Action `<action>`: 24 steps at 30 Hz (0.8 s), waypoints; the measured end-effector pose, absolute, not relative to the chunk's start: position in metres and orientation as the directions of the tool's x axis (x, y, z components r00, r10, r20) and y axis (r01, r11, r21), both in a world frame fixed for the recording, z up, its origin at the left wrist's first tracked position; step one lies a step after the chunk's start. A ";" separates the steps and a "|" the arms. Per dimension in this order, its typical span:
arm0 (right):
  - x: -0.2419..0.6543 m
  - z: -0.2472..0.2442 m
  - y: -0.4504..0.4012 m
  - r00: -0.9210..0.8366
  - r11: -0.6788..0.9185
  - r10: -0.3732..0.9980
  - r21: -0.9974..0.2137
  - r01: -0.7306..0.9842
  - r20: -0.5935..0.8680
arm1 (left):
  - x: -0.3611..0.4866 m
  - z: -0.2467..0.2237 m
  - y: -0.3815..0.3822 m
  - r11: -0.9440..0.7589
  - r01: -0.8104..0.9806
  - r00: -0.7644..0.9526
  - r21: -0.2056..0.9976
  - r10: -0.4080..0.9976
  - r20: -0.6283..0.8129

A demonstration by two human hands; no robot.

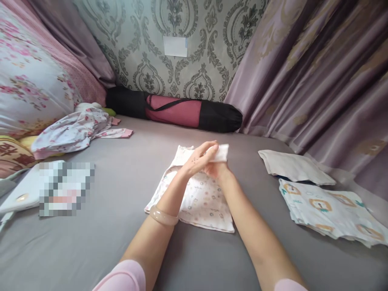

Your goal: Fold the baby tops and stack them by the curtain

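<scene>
I confirm one marking that resembles writing: large dark strokes, apparently a Chinese character, on the yellow-and-brown cushion (pixel 12 152) at the far left of the bed (pixel 121 242). I cannot resolve it with certainty; the picture edge crops the cushion. On the lion-print cloth (pixel 336 210), I register teal marks (pixel 297 201) shaped somewhat like the letters "HH"; these may be pattern only. The white device (pixel 33 182) carries a gold emblem (pixel 22 197), illegible at this resolution. The adjacent flat item (pixel 68 190) is pixelated, so I cannot read its surface.
</scene>
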State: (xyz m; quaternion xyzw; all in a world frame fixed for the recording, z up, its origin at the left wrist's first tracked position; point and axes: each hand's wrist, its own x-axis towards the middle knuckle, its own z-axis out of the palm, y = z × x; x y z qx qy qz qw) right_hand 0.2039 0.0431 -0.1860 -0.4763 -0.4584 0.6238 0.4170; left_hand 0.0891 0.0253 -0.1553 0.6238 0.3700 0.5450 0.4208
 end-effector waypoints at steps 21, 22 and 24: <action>0.282 -0.194 0.041 0.094 -0.382 0.923 -0.917 0.114 -0.373 | 0.021 -0.224 0.060 0.284 0.683 -0.351 0.673 0.936 -0.039; 0.281 -0.194 0.042 0.081 -0.362 0.932 -0.922 0.138 -0.354 | 0.022 -0.226 0.062 0.285 0.687 -0.360 0.668 0.933 -0.028; 0.279 -0.194 0.043 0.058 -0.322 0.947 -0.932 0.168 -0.316 | 0.023 -0.229 0.064 0.282 0.705 -0.372 0.651 0.928 0.000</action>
